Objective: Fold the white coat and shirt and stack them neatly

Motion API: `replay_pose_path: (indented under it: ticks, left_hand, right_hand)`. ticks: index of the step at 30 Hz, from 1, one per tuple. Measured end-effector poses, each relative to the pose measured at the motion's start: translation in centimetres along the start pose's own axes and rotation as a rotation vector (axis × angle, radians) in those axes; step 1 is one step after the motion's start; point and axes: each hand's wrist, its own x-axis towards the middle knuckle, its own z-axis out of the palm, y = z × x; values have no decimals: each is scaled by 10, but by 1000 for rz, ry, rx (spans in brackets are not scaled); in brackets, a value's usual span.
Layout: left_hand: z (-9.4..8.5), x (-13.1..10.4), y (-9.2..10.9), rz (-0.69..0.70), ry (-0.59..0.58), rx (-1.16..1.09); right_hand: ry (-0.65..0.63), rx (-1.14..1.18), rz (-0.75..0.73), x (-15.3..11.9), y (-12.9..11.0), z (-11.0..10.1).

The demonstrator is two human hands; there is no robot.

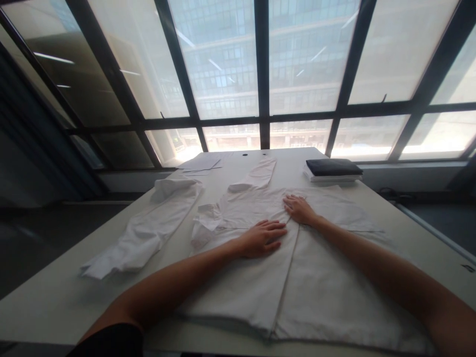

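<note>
A large white garment lies spread on the white table, with a seam or front edge running down its middle. My left hand rests palm down on the cloth left of that line, fingers spread. Farther up, my right hand lies flat on the garment near the top of the line, its fingers stretched out. Neither hand grips anything. One white sleeve extends toward the far edge of the table. Crumpled cloth is bunched at the garment's left side.
Another white cloth piece lies on the left. Papers are at the far left of the tabletop. A folded black cloth sits on folded white cloth at the far right. Large windows stand behind the table.
</note>
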Motion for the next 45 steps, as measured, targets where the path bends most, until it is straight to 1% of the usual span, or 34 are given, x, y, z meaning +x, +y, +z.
replay_pose_path:
  ticks: [7,19,24,28,30,33,36,38,40,42,44,45]
  left_hand:
    - [3,1,-3,4,-7,4]
    - [2,1,-4,9,-13,10]
    - [1,1,-3,19,-9,2]
    - [1,1,-4,31,-23,-15]
    - [1,1,-5,27,-29,-22]
    - [1,1,-5,25,-36,-18]
    - [0,0,-4,21,-44,-14]
    - [-1,0,-4,19,-41,-13]
    - [-1,0,-3,20,-32,-12]
    - [0,0,-3,20,-29,-14]
    - [2,1,-4,12,-34,-15]
    - [2,1,-5,7,-36,-13]
  right_hand:
    - [9,18,-3,1,3,3]
    - [-29,2,-6,0,2,-3]
    - [-132,-18,6,-2,1,-5]
    - [-184,-47,119,4,4,-4]
    - [-168,-60,164,8,9,-3]
    - [-107,-83,232,12,20,0]
    - [-39,-98,310,12,29,1]
    - [29,-92,340,9,30,0]
    - [102,-59,281,6,26,-3]
    - [108,13,96,1,17,-6]
    - [16,96,-140,-3,6,-8]
    - [-46,124,-228,-5,1,-8]
